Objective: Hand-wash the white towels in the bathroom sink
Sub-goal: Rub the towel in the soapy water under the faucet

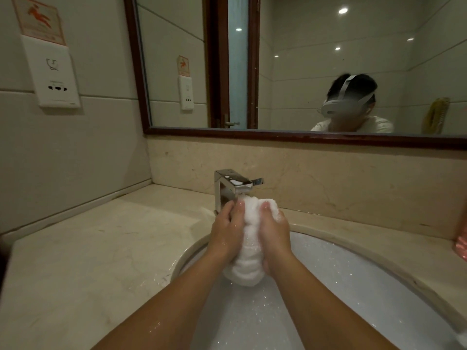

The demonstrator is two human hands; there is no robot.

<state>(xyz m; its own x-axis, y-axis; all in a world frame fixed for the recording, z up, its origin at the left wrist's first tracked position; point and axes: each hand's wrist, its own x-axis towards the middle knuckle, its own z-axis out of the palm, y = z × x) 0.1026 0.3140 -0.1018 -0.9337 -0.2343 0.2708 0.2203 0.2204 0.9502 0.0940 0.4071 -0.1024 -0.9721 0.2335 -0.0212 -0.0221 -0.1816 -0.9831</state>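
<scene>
Both hands on one bunched white towel (pixel 249 246), held above the sink (pixel 379 281) right under the faucet (pixel 231 184) spout. Left hand (pixel 227 231) curled around its left side, right hand (pixel 274 232) gripping the right, thumbs up top. Towel wet and sudsy. Marble table (pixel 88 248) around the basin.

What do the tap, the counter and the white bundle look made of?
Tap: metal, polished chrome finish by its mirror-like reflections. Counter: beige stone, likely marble, faintly veined with a soft sheen. White bundle: wet, nubbly cloth, probably terry towel.
</scene>
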